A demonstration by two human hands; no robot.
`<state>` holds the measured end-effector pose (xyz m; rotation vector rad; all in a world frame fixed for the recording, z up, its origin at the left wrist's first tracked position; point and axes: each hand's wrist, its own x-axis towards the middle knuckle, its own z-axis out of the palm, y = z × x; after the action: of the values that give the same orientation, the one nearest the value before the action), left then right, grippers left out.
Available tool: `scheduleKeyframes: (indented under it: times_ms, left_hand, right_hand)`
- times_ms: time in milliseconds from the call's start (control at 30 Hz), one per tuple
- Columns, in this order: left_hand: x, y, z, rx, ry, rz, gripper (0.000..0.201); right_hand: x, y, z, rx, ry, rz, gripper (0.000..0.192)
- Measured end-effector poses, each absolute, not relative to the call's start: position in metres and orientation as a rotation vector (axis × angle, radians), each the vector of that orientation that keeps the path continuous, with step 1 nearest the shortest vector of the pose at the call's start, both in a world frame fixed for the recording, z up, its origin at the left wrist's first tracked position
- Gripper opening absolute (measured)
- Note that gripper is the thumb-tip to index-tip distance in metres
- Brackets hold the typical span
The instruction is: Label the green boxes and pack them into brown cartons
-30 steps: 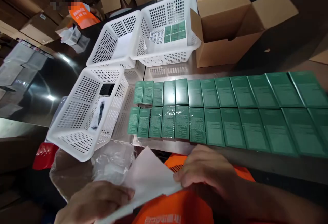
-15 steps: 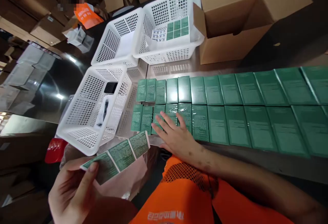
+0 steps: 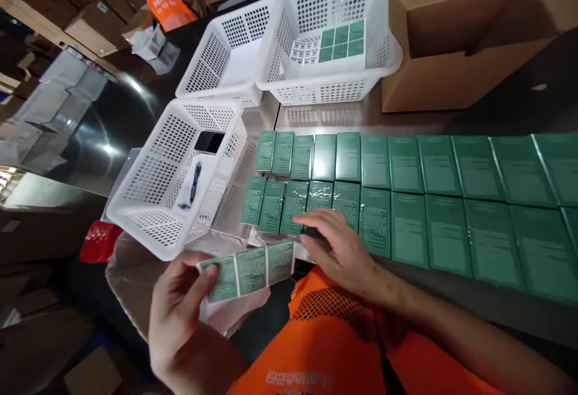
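Observation:
A strip of green stickers [image 3: 251, 271] on white backing is pinched at its left end between the thumb and fingers of my left hand [image 3: 178, 311]. The strip is held out above the front edge of the table. Close to its right end is my right hand [image 3: 345, 253], fingers apart and curved, holding nothing that I can see. Behind my right hand, two long rows of green boxes [image 3: 374, 220] lie side by side on the metal table. Boxes at the left end carry printed labels like those on the strip.
A white basket [image 3: 176, 172] with a pen [image 3: 195, 181] and a black object [image 3: 210, 141] stands left. Behind are a second white basket [image 3: 226, 52] and a third basket [image 3: 327, 91] holding sticker sheets [image 3: 342, 41]. An open cardboard box [image 3: 428, 85] stands at the back right.
My left hand has moved right and brought the sticker strip closer to my right hand. My right hand has lifted off the boxes and curled toward the strip. The view has shifted slightly.

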<state>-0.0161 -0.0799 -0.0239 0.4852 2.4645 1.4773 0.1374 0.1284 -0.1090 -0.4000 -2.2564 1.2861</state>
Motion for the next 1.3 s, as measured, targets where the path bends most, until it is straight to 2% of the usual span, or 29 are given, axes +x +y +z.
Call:
scheduleKeyframes:
  times_ms: [67, 133, 333, 433, 500, 567, 633, 767, 833, 900, 1000, 1100, 1233, 1300]
  left_hand:
    - [-0.017, -0.063, -0.027, 0.525, 2.302, 1.537, 0.012]
    - [-0.021, -0.049, -0.029, 0.618, 2.16, 1.524, 0.011]
    - [-0.025, -0.023, -0.032, 0.739, 1.998, 1.478, 0.008]
    - [-0.035, -0.017, -0.041, 0.659, 2.023, 1.435, 0.014]
    - [-0.048, -0.016, -0.049, 0.562, 2.052, 1.403, 0.02]
    - [-0.064, -0.014, -0.056, 0.453, 2.062, 1.391, 0.024]
    - [-0.077, -0.009, -0.061, 0.357, 2.056, 1.402, 0.022]
    - [-0.082, 0.015, -0.064, 0.237, 2.072, 1.441, 0.008]
    - [-0.072, 0.035, -0.063, 0.353, 2.105, 1.35, 0.011]
    - [-0.059, 0.056, -0.062, 0.592, 2.161, 1.176, 0.02]
    - [-0.043, 0.085, -0.062, 0.879, 2.15, 0.948, 0.032]
    - [-0.04, 0.105, -0.066, 1.021, 2.001, 0.809, 0.043]
    - [-0.048, 0.122, -0.076, 1.099, 1.943, 0.708, 0.036]
    - [-0.05, 0.13, -0.08, 1.096, 1.961, 0.674, 0.036]
  right_hand:
    - [0.146, 0.136, -0.098, -0.403, -2.113, 1.437, 0.027]
    - [0.153, 0.144, -0.089, -0.353, -2.102, 1.452, 0.026]
    - [0.158, 0.148, -0.093, -0.303, -2.108, 1.07, 0.006]
    - [0.166, 0.142, -0.092, -0.102, -2.086, 0.769, 0.014]
    - [0.178, 0.14, -0.082, 0.054, -2.087, 0.805, 0.013]
    - [0.194, 0.144, -0.066, 0.152, -2.062, 0.987, 0.015]
    - [0.209, 0.158, -0.049, 0.108, -2.074, 1.081, 0.015]
    - [0.218, 0.206, -0.025, -0.161, -2.175, 0.919, 0.018]
    - [0.205, 0.234, -0.023, -0.276, -2.192, 0.892, 0.012]
    - [0.184, 0.262, -0.026, -0.421, -2.237, 1.035, 0.007]
    - [0.147, 0.296, -0.038, -0.602, -2.333, 1.42, 0.024]
    - [0.117, 0.317, -0.052, -0.655, -2.416, 1.651, 0.027]
    - [0.091, 0.329, -0.071, -0.627, -2.423, 1.843, 0.027]
    - [0.08, 0.332, -0.082, -0.589, -2.423, 1.842, 0.027]
